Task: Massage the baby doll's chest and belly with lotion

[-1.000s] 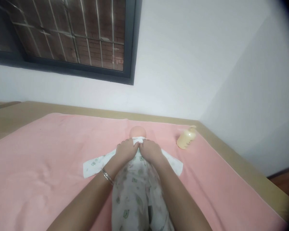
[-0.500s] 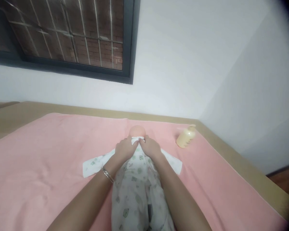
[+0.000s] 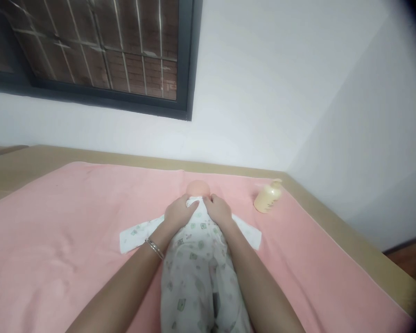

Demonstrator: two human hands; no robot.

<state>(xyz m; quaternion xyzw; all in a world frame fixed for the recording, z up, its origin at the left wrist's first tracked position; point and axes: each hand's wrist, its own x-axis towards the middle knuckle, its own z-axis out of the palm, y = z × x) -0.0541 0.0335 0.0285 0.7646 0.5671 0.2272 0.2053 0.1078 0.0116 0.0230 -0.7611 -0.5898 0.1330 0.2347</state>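
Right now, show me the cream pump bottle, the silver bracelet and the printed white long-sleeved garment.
Cream pump bottle [image 3: 266, 199]: head view, middle of its body.
Silver bracelet [image 3: 155, 248]: head view, middle of its visible band.
Printed white long-sleeved garment [image 3: 194, 259]: head view, front, between the forearms.

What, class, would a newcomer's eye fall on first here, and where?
The patterned clothing, bottom centre on the pink cloth, stands out, with the left hand and right hand at its neckline. Then the yellow bottle, right of the hands, and the dark window, upper left.
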